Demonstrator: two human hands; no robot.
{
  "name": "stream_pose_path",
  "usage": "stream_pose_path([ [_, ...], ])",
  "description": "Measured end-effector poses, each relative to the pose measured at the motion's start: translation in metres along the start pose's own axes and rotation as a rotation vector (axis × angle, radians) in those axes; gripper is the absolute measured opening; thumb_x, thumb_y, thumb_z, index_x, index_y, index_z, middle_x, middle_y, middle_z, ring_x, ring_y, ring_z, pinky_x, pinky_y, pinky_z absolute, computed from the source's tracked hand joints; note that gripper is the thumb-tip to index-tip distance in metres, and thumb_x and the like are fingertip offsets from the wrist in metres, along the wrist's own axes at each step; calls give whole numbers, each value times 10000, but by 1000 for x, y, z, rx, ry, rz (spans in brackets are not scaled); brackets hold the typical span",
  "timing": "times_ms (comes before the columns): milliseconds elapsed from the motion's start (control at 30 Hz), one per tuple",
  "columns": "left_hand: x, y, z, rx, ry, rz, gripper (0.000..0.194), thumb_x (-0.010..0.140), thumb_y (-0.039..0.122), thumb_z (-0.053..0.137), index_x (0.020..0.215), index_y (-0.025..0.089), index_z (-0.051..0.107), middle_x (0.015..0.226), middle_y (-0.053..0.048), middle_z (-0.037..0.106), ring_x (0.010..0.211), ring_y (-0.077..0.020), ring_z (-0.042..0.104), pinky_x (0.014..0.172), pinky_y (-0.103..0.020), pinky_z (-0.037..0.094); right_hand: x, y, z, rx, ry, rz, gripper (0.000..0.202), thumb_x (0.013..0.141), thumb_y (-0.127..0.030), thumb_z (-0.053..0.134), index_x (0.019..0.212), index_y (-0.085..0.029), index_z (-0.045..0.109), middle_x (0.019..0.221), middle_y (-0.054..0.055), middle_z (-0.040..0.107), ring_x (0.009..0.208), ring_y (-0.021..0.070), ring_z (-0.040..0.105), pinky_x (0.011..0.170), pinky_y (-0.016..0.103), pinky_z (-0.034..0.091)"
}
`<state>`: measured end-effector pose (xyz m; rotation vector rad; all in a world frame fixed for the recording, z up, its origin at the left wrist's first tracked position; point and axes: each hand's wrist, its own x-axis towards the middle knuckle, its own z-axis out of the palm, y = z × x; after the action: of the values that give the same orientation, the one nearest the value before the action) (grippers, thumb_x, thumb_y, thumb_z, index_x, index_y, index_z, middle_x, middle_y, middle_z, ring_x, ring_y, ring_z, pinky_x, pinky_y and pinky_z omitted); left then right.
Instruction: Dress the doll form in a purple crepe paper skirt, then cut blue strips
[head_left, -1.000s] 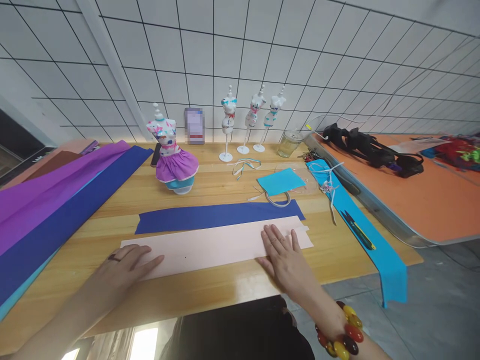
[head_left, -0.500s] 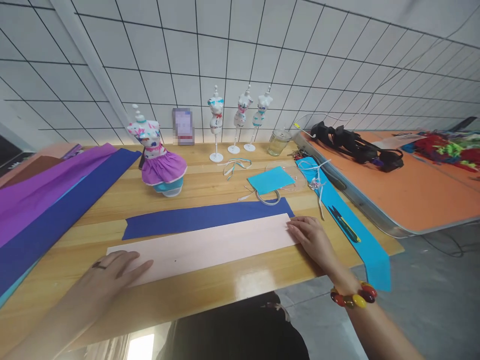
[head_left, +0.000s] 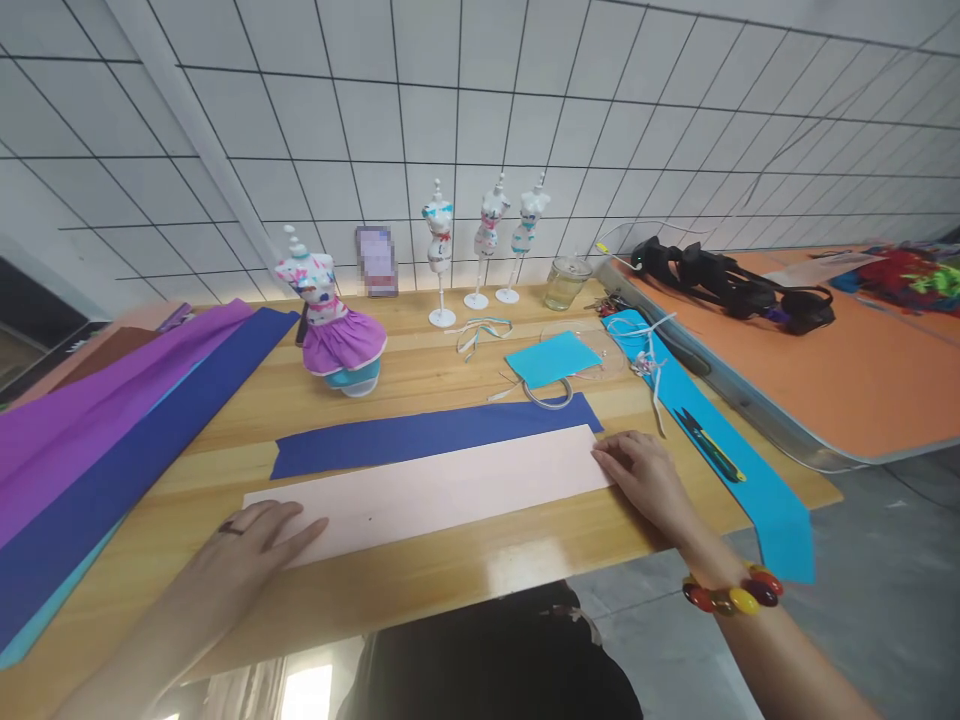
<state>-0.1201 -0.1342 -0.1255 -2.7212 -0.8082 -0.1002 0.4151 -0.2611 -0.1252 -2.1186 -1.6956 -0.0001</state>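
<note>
A long pale pink strip (head_left: 450,490) lies flat near the table's front edge, partly over a dark blue strip (head_left: 420,433). My left hand (head_left: 259,540) rests on the pink strip's left end, fingers spread, thumb apart. At the right end, my right hand (head_left: 646,480) touches the strip's edge with its fingertips and thumb drawn together. Behind the strips are a light blue piece (head_left: 553,358) and a grey ring (head_left: 549,403). A small mannequin in a purple skirt (head_left: 345,342) stands at the back left.
Several bare mannequins, one of them (head_left: 439,235), stand along the wall beside a glass cup (head_left: 566,283). Cutters (head_left: 711,448) lie on a bright blue strip (head_left: 780,515) at right. Folded purple fabric (head_left: 135,365) covers the left side. An orange board (head_left: 847,390) is at far right.
The view has shifted slightly, so everything appears a little further right. Both hands keep their places on the pink strip.
</note>
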Motion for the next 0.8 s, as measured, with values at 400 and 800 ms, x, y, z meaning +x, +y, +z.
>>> stream_pose_path([
  [400,8,12,-17,-139,14,-29,500,872,25,378,1223,361,499,1125,-52,532,1074,-197,452,850,-335,438,-17,-156,37,-28,-36,-679,422,926,-291,396,1323,-155,442,1331,124,507,1285,262,381,1035,514,295],
  [800,7,18,-28,-158,-35,-51,392,889,149,462,1241,320,482,1162,-69,524,1088,-217,428,922,-382,375,-25,-276,93,-62,-109,-836,499,922,-380,428,1307,-67,474,1378,163,433,1281,303,383,1047,490,300],
])
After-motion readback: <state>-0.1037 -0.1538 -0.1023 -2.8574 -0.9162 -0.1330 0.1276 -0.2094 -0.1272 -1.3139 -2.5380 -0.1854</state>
